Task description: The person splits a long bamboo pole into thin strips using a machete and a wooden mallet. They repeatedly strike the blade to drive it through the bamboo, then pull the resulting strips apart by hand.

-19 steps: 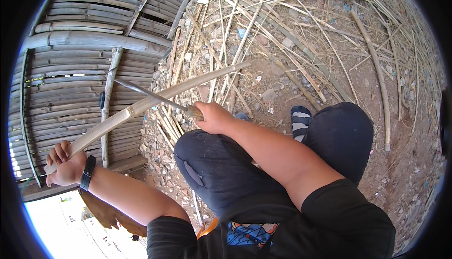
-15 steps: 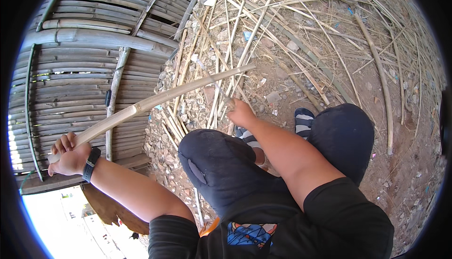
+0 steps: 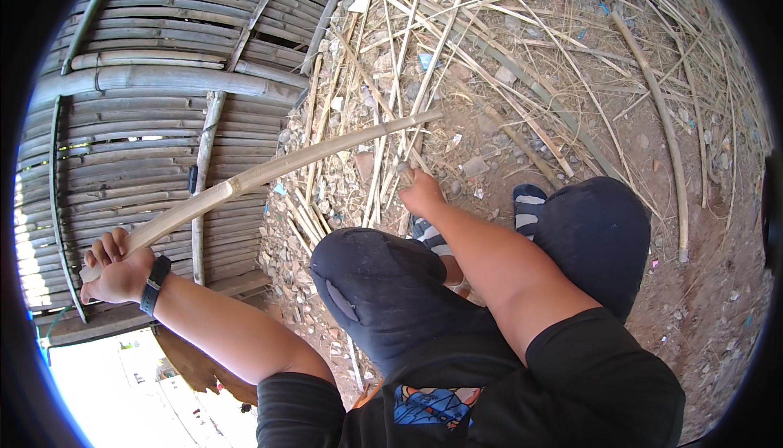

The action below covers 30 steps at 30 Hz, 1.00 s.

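Note:
My left hand [image 3: 121,271], with a dark watch on its wrist, is closed round the near end of a long split bamboo piece [image 3: 269,170]. The bamboo slants up to the right across the view, and a node shows near its middle. Below its far end, my right hand [image 3: 423,194] is closed on a short brownish handle [image 3: 405,173]. Whatever extends from that handle is blurred against the litter, so its kind is unclear. The right fist stays a little apart from the bamboo.
A bamboo-slat wall [image 3: 139,146] with poles rises on the left. Thin bamboo strips [image 3: 391,57] lie scattered over stony ground ahead, and a longer pole [image 3: 662,122] lies at right. My bent knees [image 3: 367,285] and striped footwear [image 3: 528,207] are below my hands.
Both hands keep their grips, and the bamboo stays at nearly the same slant. My right hand has shifted very slightly right. The whole view has turned a little.

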Available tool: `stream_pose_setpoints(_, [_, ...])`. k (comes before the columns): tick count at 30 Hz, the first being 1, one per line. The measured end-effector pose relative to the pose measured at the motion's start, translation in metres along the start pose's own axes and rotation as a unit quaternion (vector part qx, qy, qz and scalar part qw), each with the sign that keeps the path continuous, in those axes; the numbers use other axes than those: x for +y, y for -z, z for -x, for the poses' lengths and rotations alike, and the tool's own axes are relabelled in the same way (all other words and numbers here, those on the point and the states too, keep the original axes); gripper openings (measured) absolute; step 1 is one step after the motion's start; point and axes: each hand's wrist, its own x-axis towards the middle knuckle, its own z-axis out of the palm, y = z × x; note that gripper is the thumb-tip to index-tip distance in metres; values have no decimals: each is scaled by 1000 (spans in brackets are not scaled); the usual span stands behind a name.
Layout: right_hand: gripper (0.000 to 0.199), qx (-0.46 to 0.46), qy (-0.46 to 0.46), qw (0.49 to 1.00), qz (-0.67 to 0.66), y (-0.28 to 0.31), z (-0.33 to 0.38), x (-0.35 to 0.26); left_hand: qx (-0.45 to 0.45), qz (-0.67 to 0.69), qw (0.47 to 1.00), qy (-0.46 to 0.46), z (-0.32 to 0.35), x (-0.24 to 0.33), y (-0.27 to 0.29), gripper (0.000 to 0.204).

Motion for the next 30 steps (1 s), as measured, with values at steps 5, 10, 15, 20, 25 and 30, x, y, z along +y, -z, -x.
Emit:
stream_pose_setpoints(5, [35,-69,26,997,0,12,18,-37,-45,55,997,13,-18,0,36,76])
stream_pose_setpoints(10, [36,-80,110,990,31,13,22,-58,-42,35,998,8,-11,2,28,76])
stream_pose_setpoints(15, [35,-33,25,997,-66,-1,5,-49,-43,28,999,-4,0,3,4,76])
stream_pose_setpoints(20, [36,-208,176,961,-39,14,39,-164,-74,63,995,10,-2,7,-2,74])
stream_pose_setpoints(25, [40,-222,245,942,-58,35,50,-191,-152,113,982,24,1,-3,-21,72])
stream_pose_setpoints(30, [39,-223,161,961,-12,61,55,-206,-218,165,961,49,-7,-5,-16,72])
